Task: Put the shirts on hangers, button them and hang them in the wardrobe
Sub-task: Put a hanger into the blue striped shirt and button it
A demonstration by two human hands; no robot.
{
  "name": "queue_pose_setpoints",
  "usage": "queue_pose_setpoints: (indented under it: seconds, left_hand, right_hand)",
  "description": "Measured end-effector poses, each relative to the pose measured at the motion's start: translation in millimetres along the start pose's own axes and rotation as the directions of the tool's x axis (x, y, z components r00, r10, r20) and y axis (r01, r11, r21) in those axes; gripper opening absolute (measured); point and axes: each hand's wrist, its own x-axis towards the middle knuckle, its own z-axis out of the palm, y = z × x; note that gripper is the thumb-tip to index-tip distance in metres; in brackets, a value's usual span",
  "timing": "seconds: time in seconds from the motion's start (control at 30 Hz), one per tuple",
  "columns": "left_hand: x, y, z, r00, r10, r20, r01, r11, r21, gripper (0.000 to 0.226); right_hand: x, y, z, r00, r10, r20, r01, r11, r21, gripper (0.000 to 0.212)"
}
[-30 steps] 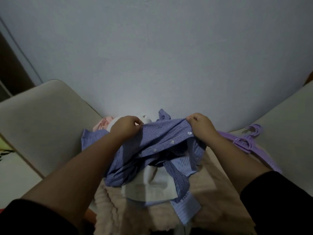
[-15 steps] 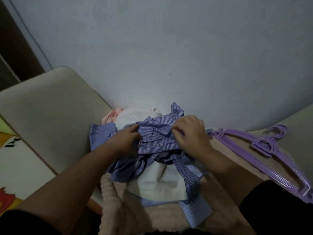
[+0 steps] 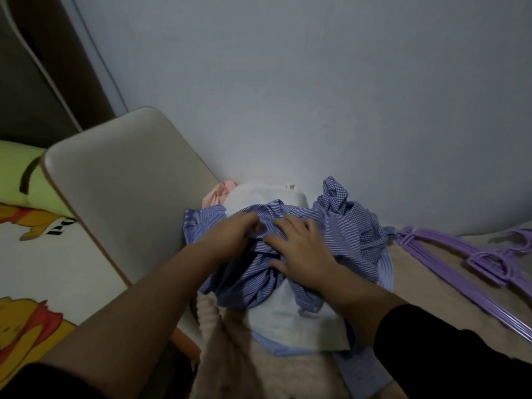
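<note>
A blue striped shirt [image 3: 342,234] is being handled on top of a pile of clothes against the wall. Its fabric is being pinched by the curled fingers of the left hand [image 3: 230,236], while the right hand [image 3: 302,249] is being pressed flat on it, fingers spread. A white garment [image 3: 290,315] is lying beneath, a pink one [image 3: 216,194] behind. Purple hangers [image 3: 449,260] are lying well to the right. Dark letters on the cartoon-printed sheet [image 3: 37,249] are too cropped to be read.

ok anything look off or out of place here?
Nothing damaged or spilled. The shirts are just a crumpled heap: blue striped shirt bunched under both hands over a white garment, none yet on the purple hangers lying beside them.
</note>
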Motion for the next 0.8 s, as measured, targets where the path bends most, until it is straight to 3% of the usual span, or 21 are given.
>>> queue_pose_setpoints:
  seconds: [0.13,0.23,0.3,0.37,0.43,0.57,0.7,0.8]
  left_hand:
    - [-1,-4,-8,0.997,-0.046,-0.06,0.044,0.998,-0.036,0.029]
    - [0,-11,-17,1.0,-0.028,-0.014,0.027,0.999,-0.018,0.033]
    - [-2,-11,-22,0.996,-0.03,0.081,0.028,0.999,0.037,0.019]
    - [-3,-9,-24,0.983,-0.054,0.177,0.044,0.997,0.059,0.026]
    - [-3,-2,-26,0.974,-0.088,0.21,0.084,0.996,0.025,0.031]
    - [4,21,-38,0.994,-0.075,0.08,0.077,0.997,-0.023,0.026]
    - [11,49,-61,0.998,-0.06,-0.02,0.06,0.998,-0.025,0.058]
    - [10,80,-81,0.996,-0.046,-0.077,0.037,0.992,-0.117,0.084]
  right_hand:
    - [20,-9,4,0.989,-0.119,-0.092,0.104,0.983,-0.152,0.036]
    - [30,-7,7,0.982,-0.119,-0.146,0.095,0.983,-0.157,0.018]
    - [34,-3,3,0.979,-0.068,-0.191,0.062,0.997,-0.039,0.012]
    - [39,-1,-11,0.977,0.021,-0.21,0.008,0.991,0.133,0.012]
    - [45,5,-33,0.98,0.135,-0.144,-0.096,0.964,0.249,0.015]
    - [47,21,-85,0.933,0.33,-0.141,-0.225,0.844,0.487,0.017]
    - [32,37,-141,0.873,0.474,-0.109,-0.184,0.53,0.828,0.008]
    - [19,46,-180,0.843,0.512,-0.167,-0.114,0.472,0.874,0.014]
